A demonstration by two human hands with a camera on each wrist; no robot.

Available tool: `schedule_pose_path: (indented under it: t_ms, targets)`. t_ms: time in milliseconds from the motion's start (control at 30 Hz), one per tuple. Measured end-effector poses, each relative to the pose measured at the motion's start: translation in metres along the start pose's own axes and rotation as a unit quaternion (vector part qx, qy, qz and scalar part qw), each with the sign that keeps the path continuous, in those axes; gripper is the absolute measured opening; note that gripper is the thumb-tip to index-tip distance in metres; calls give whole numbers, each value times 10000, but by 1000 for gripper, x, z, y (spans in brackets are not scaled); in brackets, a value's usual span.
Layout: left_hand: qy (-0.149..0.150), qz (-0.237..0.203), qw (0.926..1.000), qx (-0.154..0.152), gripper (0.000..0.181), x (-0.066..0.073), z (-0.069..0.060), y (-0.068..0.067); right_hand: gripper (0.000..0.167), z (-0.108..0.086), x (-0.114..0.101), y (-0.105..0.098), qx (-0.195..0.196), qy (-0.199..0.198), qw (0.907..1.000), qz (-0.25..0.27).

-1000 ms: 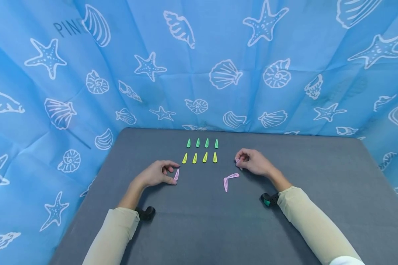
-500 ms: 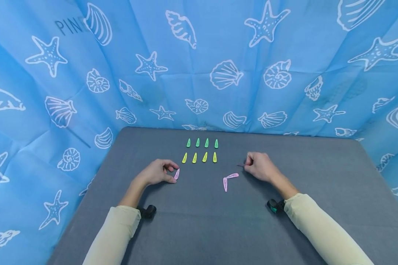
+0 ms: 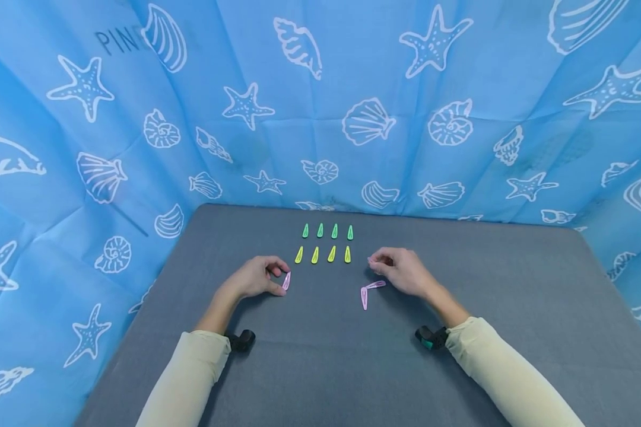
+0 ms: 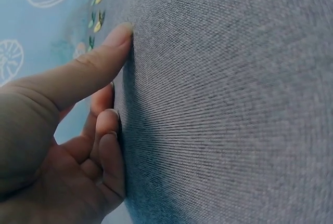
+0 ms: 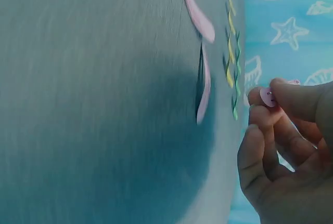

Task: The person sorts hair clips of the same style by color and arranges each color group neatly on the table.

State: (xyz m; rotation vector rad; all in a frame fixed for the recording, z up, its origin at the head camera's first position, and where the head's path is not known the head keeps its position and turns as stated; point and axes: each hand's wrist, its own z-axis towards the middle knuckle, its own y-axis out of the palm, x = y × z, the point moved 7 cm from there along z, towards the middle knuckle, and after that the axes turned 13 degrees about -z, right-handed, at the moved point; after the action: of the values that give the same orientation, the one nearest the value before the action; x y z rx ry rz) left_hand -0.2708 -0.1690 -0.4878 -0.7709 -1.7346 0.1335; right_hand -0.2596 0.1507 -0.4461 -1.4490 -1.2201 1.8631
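Observation:
In the head view my left hand [image 3: 253, 277] is low over the cloth, with index finger and thumb at the two ends of a pink snap hair clip [image 3: 286, 281]. That clip is hidden in the left wrist view, where the thumb meets the cloth. My right hand [image 3: 405, 271] pinches another pink hair clip [image 5: 267, 97] between thumb and index finger, raised off the table. Just left of and below this hand, two more pink clips lie on the cloth, one upright in view [image 3: 364, 298] and one slanted [image 3: 375, 284], their ends nearly touching.
A row of yellow hair clips [image 3: 331, 254] lies between the hands and a little farther back. Behind it is a row of green hair clips [image 3: 334, 231]. Grey cloth covers the table [image 3: 320, 367], and a blue shell-print curtain [image 3: 320, 136] hangs behind it.
My right hand first drew back right, turning the pinched clip, then moved left toward the yellow row. The left hand stays at its clip; the clips on the table have not moved.

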Motion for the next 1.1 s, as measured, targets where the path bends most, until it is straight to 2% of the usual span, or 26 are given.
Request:
schedule_pose_path:
  t_ms: [267, 367, 700, 867, 1100]
  targets:
    - [-49, 77, 10000, 20, 47, -1, 0, 0, 18, 4, -26, 19, 218, 182, 9992, 274]
    - [-61, 75, 10000, 13, 47, -2, 0, 0, 20, 8, -40, 29, 141, 110, 9990, 418]
    - [13, 190, 9998, -8, 45, 2, 0, 0, 5, 25, -84, 69, -158, -195, 9990, 377]
    - [18, 206, 9998, 69, 44, 2, 2, -1, 6, 32, -98, 80, -190, -252, 9994, 158]
    - [53, 135, 9999, 36, 47, 3, 1, 0, 19, 38, -107, 90, -162, -181, 9974, -676]
